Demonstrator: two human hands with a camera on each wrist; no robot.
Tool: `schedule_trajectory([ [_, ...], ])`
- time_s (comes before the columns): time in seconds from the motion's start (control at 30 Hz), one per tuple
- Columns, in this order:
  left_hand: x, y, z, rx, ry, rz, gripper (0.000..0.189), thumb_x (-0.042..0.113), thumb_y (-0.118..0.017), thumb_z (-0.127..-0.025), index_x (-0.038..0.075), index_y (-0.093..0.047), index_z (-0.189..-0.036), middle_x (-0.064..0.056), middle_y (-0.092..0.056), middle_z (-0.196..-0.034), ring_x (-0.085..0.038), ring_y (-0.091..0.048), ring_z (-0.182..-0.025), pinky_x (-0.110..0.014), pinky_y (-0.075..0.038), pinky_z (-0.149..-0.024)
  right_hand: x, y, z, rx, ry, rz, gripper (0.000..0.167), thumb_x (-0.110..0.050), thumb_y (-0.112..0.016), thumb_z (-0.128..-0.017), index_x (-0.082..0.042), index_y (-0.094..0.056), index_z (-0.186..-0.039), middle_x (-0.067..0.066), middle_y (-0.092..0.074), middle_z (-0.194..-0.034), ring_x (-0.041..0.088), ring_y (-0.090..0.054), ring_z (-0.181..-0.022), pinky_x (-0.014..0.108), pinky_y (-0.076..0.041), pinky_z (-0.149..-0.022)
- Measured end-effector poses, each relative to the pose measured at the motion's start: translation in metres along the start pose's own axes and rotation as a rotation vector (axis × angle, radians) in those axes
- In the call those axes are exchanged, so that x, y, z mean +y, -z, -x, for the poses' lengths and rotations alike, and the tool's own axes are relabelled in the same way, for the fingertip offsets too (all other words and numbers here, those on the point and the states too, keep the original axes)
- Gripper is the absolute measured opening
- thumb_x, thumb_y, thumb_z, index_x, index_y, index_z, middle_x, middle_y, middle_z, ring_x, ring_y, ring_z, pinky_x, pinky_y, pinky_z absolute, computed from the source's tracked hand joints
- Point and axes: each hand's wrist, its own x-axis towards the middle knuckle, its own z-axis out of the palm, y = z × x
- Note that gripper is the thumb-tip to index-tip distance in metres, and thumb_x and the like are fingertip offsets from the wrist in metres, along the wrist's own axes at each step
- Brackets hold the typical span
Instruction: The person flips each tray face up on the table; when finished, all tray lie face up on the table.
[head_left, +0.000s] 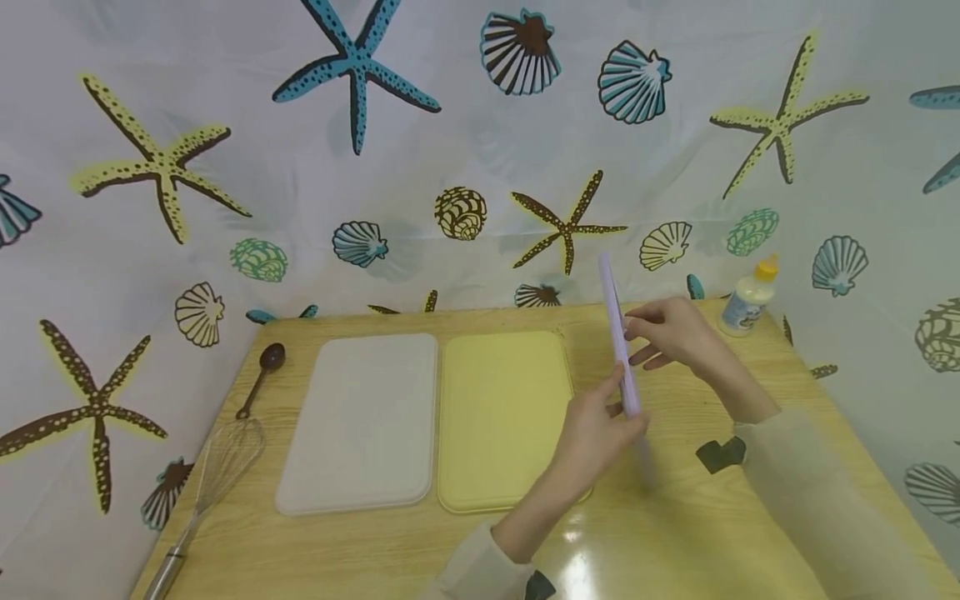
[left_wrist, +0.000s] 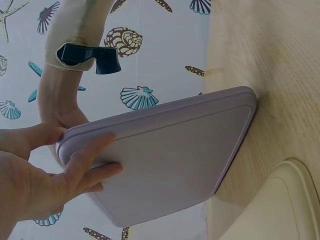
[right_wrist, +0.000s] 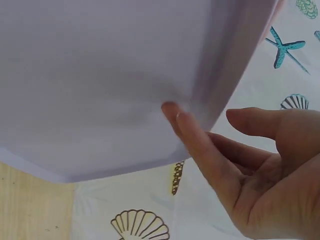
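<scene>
Hands counted: two, both working at one lilac tray. Left hand grips the tray by its near end, thumb on one side and fingers spread along the opposite face. Right hand lies at the far side, fingers extended and only slightly bent, fingertips at the tray's face, thumb apart from it; firm contact cannot be confirmed.

The lilac tray is held on edge, nearly upright, right of the other trays; whether its lower edge touches the table cannot be told.

Both forearms reach in from the near side, each sleeve bearing a dark tab. The left forearm covers part of the lower right corner of one yellow tray, lying flat. Just beside that, to the left, one white tray lies flat.

Farther out: one bottle with an orange cap, upright beyond the right hand; one brown spoon and one whisk at the left edge. One printed cloth hangs behind.
</scene>
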Motion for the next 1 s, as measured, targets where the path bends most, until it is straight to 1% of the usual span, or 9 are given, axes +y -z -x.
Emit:
schedule_trajectory([
  [0.13, -0.006, 0.000, 0.003, 0.019, 0.004, 0.048, 0.066, 0.001, -0.065, -0.085, -0.001, -0.037, -0.145, -0.022, -0.043, -0.143, -0.037, -0.059, -0.112, -0.027, -0.058, -0.074, 0.014, -0.002, -0.003, 0.026, -0.005, 0.034, 0.044, -0.019, -0.050, -0.101, 0.013, -0.049, -0.132, 0.032, -0.060, -0.119, 0.037, -0.068, -0.094, 0.038, -0.060, -0.073],
  [0.27, -0.009, 0.001, 0.005, 0.048, 0.008, 0.085, 0.065, -0.001, -0.063, -0.085, -0.003, -0.037, -0.144, -0.023, -0.043, -0.143, -0.038, -0.060, -0.111, -0.024, -0.058, -0.070, 0.033, -0.004, -0.005, 0.025, -0.026, 0.058, 0.044, -0.019, -0.049, -0.101, 0.011, -0.049, -0.132, 0.032, -0.059, -0.120, 0.037, -0.067, -0.097, 0.038, -0.059, -0.075],
  [0.4, -0.010, 0.002, 0.006, 0.069, 0.024, 0.138, 0.064, -0.004, -0.061, -0.083, -0.004, -0.038, -0.143, -0.023, -0.044, -0.142, -0.039, -0.060, -0.111, -0.023, -0.058, -0.069, 0.059, -0.007, -0.005, 0.030, -0.054, 0.077, 0.044, -0.019, -0.049, -0.100, 0.011, -0.050, -0.132, 0.032, -0.057, -0.123, 0.039, -0.065, -0.100, 0.039, -0.059, -0.075],
  [0.53, -0.012, 0.003, 0.006, 0.076, 0.032, 0.163, 0.064, -0.005, -0.061, -0.083, -0.004, -0.038, -0.143, -0.025, -0.045, -0.140, -0.037, -0.061, -0.110, -0.024, -0.058, -0.070, 0.089, -0.010, -0.005, 0.029, -0.092, 0.071, 0.045, -0.021, -0.048, -0.100, 0.010, -0.049, -0.133, 0.032, -0.053, -0.129, 0.043, -0.061, -0.107, 0.043, -0.058, -0.080],
  [0.6, -0.013, 0.004, 0.007, 0.075, 0.024, 0.164, 0.064, -0.005, -0.061, -0.084, -0.005, -0.036, -0.143, -0.026, -0.046, -0.139, -0.036, -0.062, -0.109, -0.024, -0.058, -0.070, 0.103, -0.013, -0.004, 0.022, -0.117, 0.069, 0.045, -0.021, -0.048, -0.101, 0.010, -0.048, -0.134, 0.032, -0.052, -0.131, 0.044, -0.058, -0.110, 0.046, -0.056, -0.084],
  [0.7, -0.015, 0.004, 0.008, 0.073, 0.009, 0.187, 0.065, -0.005, -0.060, -0.085, -0.006, -0.034, -0.144, -0.028, -0.047, -0.138, -0.036, -0.062, -0.108, -0.025, -0.058, -0.070, 0.122, -0.017, -0.003, 0.013, -0.158, 0.097, 0.047, -0.021, -0.047, -0.101, 0.010, -0.045, -0.136, 0.033, -0.048, -0.134, 0.045, -0.054, -0.115, 0.049, -0.054, -0.087],
  [0.83, -0.017, 0.005, 0.008, 0.080, 0.011, 0.205, 0.067, -0.006, -0.060, -0.085, -0.006, -0.032, -0.145, -0.023, -0.046, -0.141, -0.033, -0.064, -0.107, -0.029, -0.059, -0.072, 0.137, -0.021, -0.001, 0.004, -0.198, 0.129, 0.050, -0.021, -0.046, -0.100, 0.011, -0.041, -0.138, 0.036, -0.040, -0.139, 0.049, -0.046, -0.122, 0.052, -0.052, -0.090],
  [0.93, -0.018, 0.005, 0.007, 0.101, 0.026, 0.207, 0.067, -0.007, -0.061, -0.084, -0.005, -0.033, -0.145, -0.019, -0.045, -0.143, -0.031, -0.066, -0.104, -0.033, -0.059, -0.071, 0.141, -0.022, 0.001, -0.006, -0.198, 0.125, 0.054, -0.020, -0.045, -0.100, 0.015, -0.035, -0.140, 0.038, -0.033, -0.142, 0.053, -0.040, -0.126, 0.055, -0.049, -0.093],
  [1.0, -0.018, 0.006, 0.006, 0.113, 0.036, 0.211, 0.067, -0.008, -0.061, -0.083, -0.005, -0.034, -0.145, -0.019, -0.047, -0.141, -0.030, -0.067, -0.102, -0.033, -0.059, -0.071, 0.143, -0.022, 0.002, -0.009, -0.202, 0.119, 0.056, -0.020, -0.045, -0.100, 0.015, -0.030, -0.141, 0.038, -0.029, -0.144, 0.053, -0.036, -0.128, 0.056, -0.046, -0.097],
])
